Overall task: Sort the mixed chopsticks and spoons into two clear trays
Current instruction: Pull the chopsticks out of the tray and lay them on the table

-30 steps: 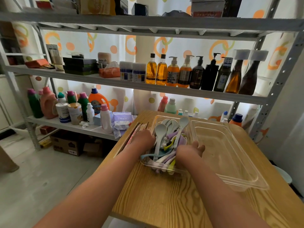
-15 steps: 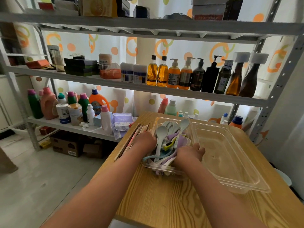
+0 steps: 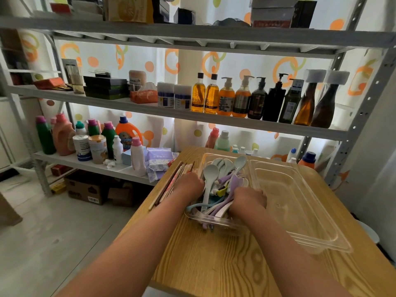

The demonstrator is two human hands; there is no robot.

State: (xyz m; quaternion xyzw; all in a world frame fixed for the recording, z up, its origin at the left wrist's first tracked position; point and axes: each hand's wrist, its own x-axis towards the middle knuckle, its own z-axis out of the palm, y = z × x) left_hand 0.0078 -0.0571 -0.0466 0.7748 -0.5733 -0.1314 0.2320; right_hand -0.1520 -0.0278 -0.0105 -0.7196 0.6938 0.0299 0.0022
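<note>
Wooden table (image 3: 214, 264), shelves (image 3: 150, 106) behind, chopsticks (image 3: 171, 185) beside, left hand (image 3: 188, 186), right hand (image 3: 249, 198) among spoons (image 3: 209, 174), hands' grip hidden

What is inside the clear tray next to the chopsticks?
A heap of spoons, pale green, purple, white and yellow. The left hand and right hand cover part of it, so anything beneath is hidden.

Glossy clear plastic trays (image 3: 300, 213); matt pastel plastic spoons (image 3: 211, 174); wood-grain table (image 3: 214, 260); wooden chopsticks (image 3: 171, 185).

Spoons (image 3: 222, 181) piled in left tray (image 3: 214, 225). Second tray (image 3: 300, 200) just beside it, on the right. Chopsticks (image 3: 171, 185) on table (image 3: 214, 264), left of both.
</note>
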